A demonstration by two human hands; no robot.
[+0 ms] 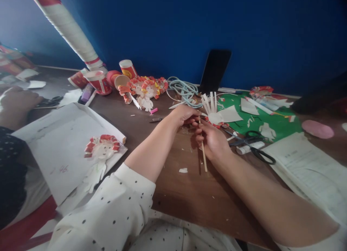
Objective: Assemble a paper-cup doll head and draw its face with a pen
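Wall: deep blue, rising behind everything, with a dark phone propped upright against it.
Worktop: dark brown, strewn with small paper scraps; red-and-white paper cups and a pale coiled cable lie along the wall side.
Right side: a green sheet bearing white cutouts, with black-handled scissors at its near edge.
Left side: a white box lid with a paper figure on it; another person's hand rests beyond.
Wooden stick: in the right hand, over the middle of the worktop.
Long axis: runs away from the wearer, leaning slightly left; the bare end points toward the wearer, the far end is hidden among fingers.
Right fingers: curled around the stick, gripping it.
Left fingers: bent, the left hand meeting the right near the stick's far end; cannot tell what they pinch.
Strip-cut paper: just beyond the right hand.
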